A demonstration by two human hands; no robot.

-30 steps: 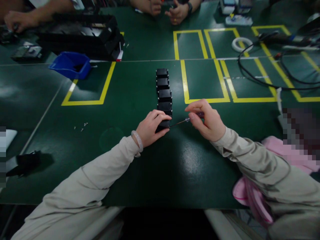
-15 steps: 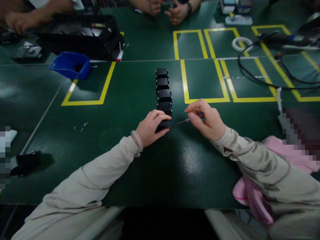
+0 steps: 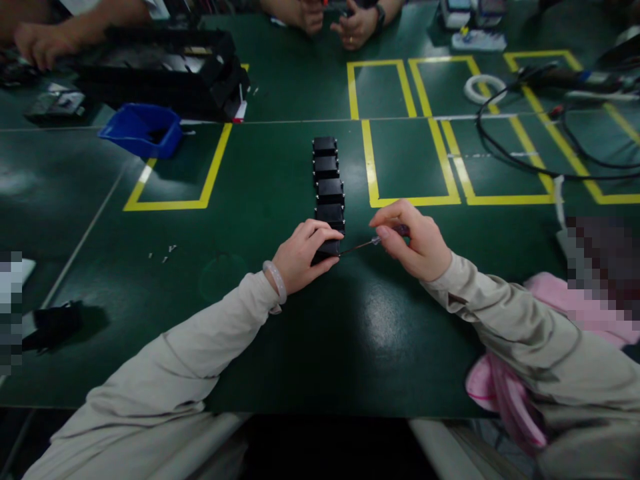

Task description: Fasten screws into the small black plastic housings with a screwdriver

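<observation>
- The left hand point(image 3: 303, 257) is clamped on the nearest black block point(image 3: 327, 248), fingers bent over its top and thumb along its near side.
- The right hand point(image 3: 415, 243) is closed around the handle of a screwdriver point(image 3: 376, 240), its thin metal shaft slanting down to the held block's near right corner; whether the tip sits in a screw is too small to tell.
- The 2 hands are apart, joined only through tool and block.
- The held block ends a row of 5 on the smooth, glossy green table point(image 3: 300, 353); the other 4 blocks point(image 3: 329, 192) are dark and boxy, with small shiny metal points along their sides.
- The left fingers hide much of the held block's top; the right hand covers most of the handle, whose visible part looks translucent and purplish.
- 1 pale, rounded bracelet point(image 3: 277, 280) circles the left wrist, beside a creased beige fabric sleeve point(image 3: 165, 373).
- Left of the row lie a few tiny screws point(image 3: 173, 248), too small to count surely.
- Farther off, 1 blue bin point(image 3: 173, 137) overlaps a yellow tape outline point(image 3: 205, 193), near long black trays point(image 3: 200, 87).
- To the right are 1 white ring point(image 3: 469, 89), looping black cable point(image 3: 590, 178) and soft pink fabric point(image 3: 520, 413), partly behind the right forearm.
- Across the table, 2 co-worker's hands point(image 3: 354, 30) show at top centre and 1 other hand point(image 3: 45, 43) at upper left.
</observation>
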